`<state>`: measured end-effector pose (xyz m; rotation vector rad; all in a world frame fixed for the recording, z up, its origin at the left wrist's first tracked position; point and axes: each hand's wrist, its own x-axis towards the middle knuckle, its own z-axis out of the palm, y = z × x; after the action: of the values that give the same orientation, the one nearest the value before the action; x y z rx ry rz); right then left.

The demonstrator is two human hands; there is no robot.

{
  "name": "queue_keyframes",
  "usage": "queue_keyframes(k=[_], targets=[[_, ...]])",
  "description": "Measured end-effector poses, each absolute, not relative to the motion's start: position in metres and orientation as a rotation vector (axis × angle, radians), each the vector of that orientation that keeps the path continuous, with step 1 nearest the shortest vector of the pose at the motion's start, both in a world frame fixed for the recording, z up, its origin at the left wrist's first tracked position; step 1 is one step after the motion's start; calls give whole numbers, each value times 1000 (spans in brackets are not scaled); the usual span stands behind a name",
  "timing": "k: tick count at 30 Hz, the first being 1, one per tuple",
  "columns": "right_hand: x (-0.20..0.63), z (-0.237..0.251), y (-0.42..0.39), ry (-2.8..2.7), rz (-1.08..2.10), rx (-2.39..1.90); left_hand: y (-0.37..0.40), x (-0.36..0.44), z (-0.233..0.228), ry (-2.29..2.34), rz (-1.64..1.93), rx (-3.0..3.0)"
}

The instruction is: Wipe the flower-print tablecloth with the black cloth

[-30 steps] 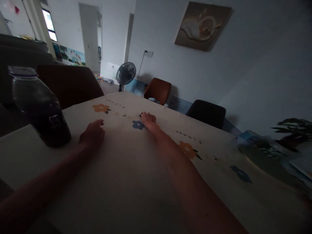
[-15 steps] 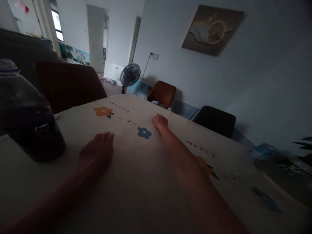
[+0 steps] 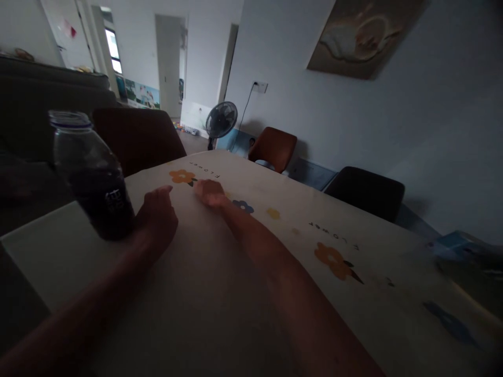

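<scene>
Both my hands rest on a table covered with a pale cloth printed with flowers. My left hand lies loosely curled right beside a dark plastic bottle that stands upright near the table's left corner; whether it touches the bottle I cannot tell. My right hand lies flat on the cloth farther out, fingers pointing left, next to an orange flower print. Neither hand holds anything.
Dark chairs stand around the table: one behind the bottle, an orange-brown one and a black one along the far side. A floor fan stands by the wall. A blurred box lies at the table's right edge.
My right hand has slid left across the cloth toward my left hand. My left hand has moved up beside the bottle. The view has shifted.
</scene>
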<state>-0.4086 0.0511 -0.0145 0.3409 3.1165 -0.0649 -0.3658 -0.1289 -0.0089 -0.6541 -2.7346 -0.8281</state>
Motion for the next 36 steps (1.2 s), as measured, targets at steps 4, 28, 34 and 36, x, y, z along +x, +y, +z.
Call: queue_keyframes(k=[4,28,34,36], targets=[[-366,-15,-7,3152,-102,52,-128,-374,-12,-2746,-973,-560],[-121,-22,65,3013,194,658,-134,-374,-19,-2887,-988,-684],[-136,-26,122,2933,223,1022,-135,-374,-19,-2909,-897,-718],[-142,-26,147,2901,208,1141,-135,-374,-21,-2891,-888,-760]])
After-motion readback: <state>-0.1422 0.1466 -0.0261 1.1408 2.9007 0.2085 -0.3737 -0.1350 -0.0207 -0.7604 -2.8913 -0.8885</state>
